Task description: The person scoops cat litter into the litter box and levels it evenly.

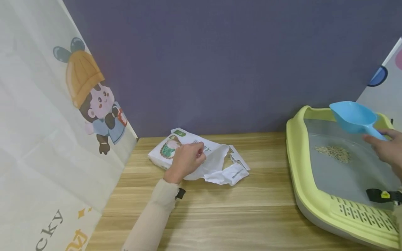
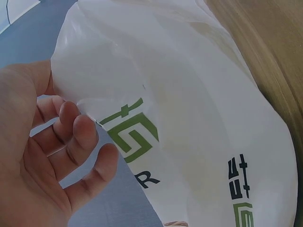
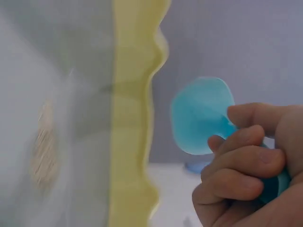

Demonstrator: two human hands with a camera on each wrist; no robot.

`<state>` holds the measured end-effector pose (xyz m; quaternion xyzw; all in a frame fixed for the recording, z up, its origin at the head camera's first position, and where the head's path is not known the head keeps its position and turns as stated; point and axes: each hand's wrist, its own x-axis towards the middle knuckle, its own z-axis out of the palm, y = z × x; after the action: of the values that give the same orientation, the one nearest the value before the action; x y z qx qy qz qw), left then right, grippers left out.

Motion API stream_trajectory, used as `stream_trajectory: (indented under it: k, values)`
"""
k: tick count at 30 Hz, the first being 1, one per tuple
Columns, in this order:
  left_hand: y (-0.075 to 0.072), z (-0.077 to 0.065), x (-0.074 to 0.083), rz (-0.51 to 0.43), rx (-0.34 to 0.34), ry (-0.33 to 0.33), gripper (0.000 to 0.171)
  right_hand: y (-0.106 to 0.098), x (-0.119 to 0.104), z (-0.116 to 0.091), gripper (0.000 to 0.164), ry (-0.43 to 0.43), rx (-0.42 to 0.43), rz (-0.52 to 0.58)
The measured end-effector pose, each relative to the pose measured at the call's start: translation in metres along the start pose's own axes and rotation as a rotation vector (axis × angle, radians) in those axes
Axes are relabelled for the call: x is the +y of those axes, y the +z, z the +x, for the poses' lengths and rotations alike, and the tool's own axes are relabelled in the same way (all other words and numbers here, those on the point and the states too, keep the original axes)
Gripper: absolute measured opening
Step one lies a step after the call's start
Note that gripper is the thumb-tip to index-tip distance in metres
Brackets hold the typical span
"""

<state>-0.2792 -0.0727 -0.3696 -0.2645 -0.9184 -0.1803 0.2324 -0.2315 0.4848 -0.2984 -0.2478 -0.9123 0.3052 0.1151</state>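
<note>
A white printed bag (image 1: 215, 158) lies on the wooden table with its torn mouth facing right. My left hand (image 1: 186, 158) pinches the bag's edge between thumb and index finger; in the left wrist view its other fingers curl loosely beside the plastic. My right hand (image 1: 389, 148) grips the handle of a light blue scoop (image 1: 353, 116). That scoop is over the far part of a litter box (image 1: 296, 167) with a yellow-green rim and grey base. Inside the box lies a small pile of tan pellets (image 1: 334, 153). What the bag holds is hidden.
A white scalloped strip (image 1: 239, 157) lies by the bag's mouth on the wooden table (image 1: 235, 216). Behind stands a dark blue-grey panel (image 1: 220, 69). A pale curtain with a cartoon figure (image 1: 100, 101) borders the left. The box's perforated front ledge (image 1: 361, 216) is nearest me.
</note>
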Motion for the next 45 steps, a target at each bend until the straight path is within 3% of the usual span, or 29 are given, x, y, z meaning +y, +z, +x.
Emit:
stream_trajectory:
  k: [9,15,24,30,35,45]
  values:
    - [0.001,-0.001,0.000,0.003,-0.004,-0.005,0.020,0.016,-0.069,-0.050,0.060,-0.398,-0.147,-0.028]
    - [0.002,-0.001,-0.001,0.002,0.008,0.003,0.021,0.036,-0.112,-0.080,0.052,-0.540,-0.283,-0.061]
    - [-0.003,-0.006,-0.001,-0.017,-0.005,0.000,0.020,0.072,-0.154,-0.126,0.041,-0.663,-0.364,-0.059]
    - [-0.006,-0.008,-0.003,-0.015,-0.002,0.006,0.020,0.089,-0.170,-0.149,0.028,-0.727,-0.491,-0.079]
    - [-0.008,-0.012,-0.005,-0.021,0.003,0.021,0.020,0.106,-0.178,-0.164,0.027,-0.728,-0.568,-0.108]
    - [-0.014,-0.020,-0.004,-0.026,-0.018,0.045,0.020,0.149,-0.184,-0.177,0.021,-0.660,-0.591,-0.071]
